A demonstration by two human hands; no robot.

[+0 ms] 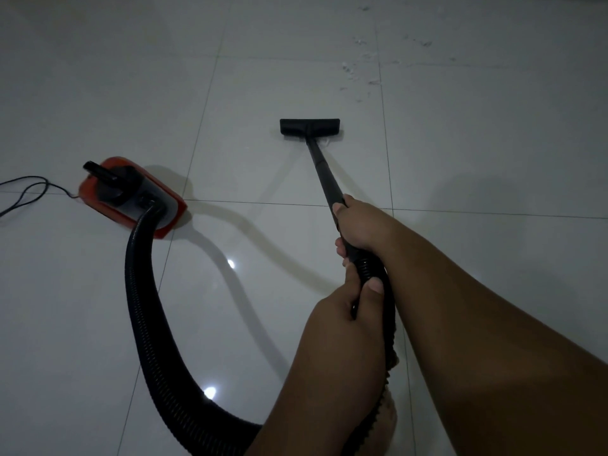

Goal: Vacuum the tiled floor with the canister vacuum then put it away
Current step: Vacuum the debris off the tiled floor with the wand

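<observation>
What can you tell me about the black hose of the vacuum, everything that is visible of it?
The hose is black, ribbed and looks like flexible plastic. It leaves the top of the red canister, bends down across the tiled floor in a wide loop, and rises to the rigid wand. The left hand grips its upper end; the right hand holds the wand just above.

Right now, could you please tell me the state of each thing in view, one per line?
Orange and black canister vacuum: resting on the tiled floor, hose attached.
Black ribbed hose: curving from canister to wand.
Black wand: tilted, gripped.
Black floor nozzle: flat on a tile.
Thin black cord: loose, looped.
White debris: scattered beyond the nozzle.
Right hand: closed on wand.
Left hand: closed on hose.
</observation>
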